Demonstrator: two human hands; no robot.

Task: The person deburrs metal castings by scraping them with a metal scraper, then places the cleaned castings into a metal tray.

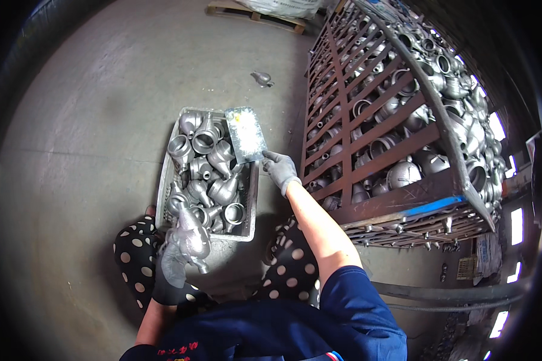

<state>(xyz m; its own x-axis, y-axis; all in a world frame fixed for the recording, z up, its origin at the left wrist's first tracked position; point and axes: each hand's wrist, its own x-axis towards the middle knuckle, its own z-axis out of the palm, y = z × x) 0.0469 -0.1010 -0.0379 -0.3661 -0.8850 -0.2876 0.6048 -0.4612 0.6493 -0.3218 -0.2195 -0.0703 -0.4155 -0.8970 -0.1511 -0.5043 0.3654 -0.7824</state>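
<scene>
My left hand point(173, 265), in a grey glove, is closed around a bulb-shaped grey metal casting point(193, 239) with a short spout. It is at the near left corner of a plastic crate point(252, 207) between my knees. More castings point(223, 191) with round mouths and narrow necks fill the crate. My gloved right hand point(280, 171) pinches the near right corner of a flat, shiny rectangular plate point(246, 141). That plate lies over the crate's far right corner, bright with glare. The fingers under the plate's edge are partly hidden.
A tall brown metal cage point(349, 114) heaped with similar castings stands close on my right. One loose casting point(262, 78) lies on the concrete floor point(108, 120) beyond the crate. A wooden pallet point(256, 16) bearing a white sack point(283, 6) is at the far side.
</scene>
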